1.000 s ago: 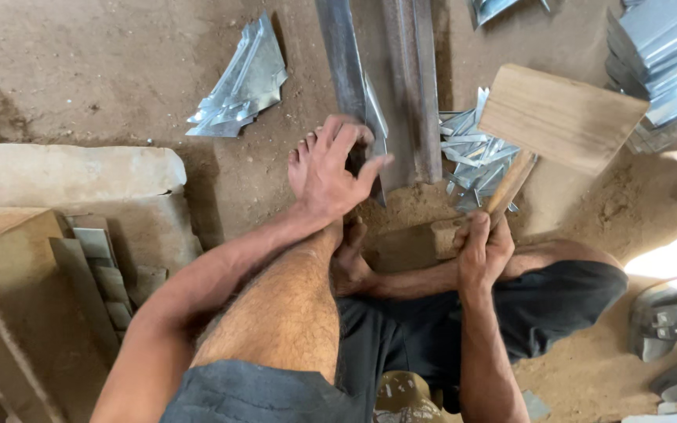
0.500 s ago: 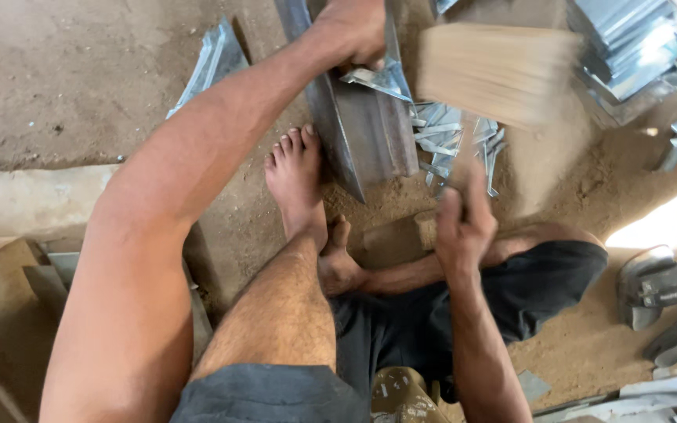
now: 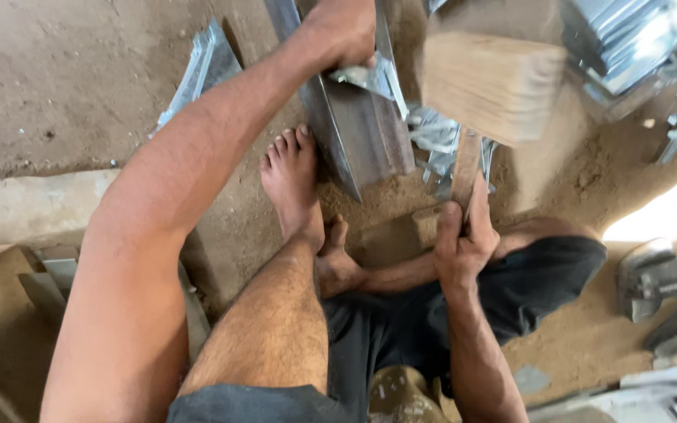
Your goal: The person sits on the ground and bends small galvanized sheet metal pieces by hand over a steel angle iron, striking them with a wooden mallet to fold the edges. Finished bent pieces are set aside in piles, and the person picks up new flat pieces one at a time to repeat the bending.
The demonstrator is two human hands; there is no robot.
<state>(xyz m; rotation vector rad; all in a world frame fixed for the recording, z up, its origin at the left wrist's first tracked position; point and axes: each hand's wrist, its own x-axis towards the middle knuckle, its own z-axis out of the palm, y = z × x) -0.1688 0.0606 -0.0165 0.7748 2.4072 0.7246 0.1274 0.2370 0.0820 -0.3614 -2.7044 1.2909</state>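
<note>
sandy floor; left hand (image 3: 345, 31) grips bent sheet metal (image 3: 370, 77), right hand (image 3: 464, 247) clutches blurred wooden mallet (image 3: 489, 84).

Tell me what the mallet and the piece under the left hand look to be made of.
Mallet: wood, pale and unfinished, with visible grain on head and handle. Small bent piece under the left hand: thin sheet metal, probably galvanised, silvery and shiny. Long bar beneath it: darker, duller metal, likely steel.

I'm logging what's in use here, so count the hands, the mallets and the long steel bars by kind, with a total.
Hands: 2, the left hand on a sheet metal piece, the right hand on the handle
Wooden mallets: 1
Long steel bars: 1
Total: 4
</note>
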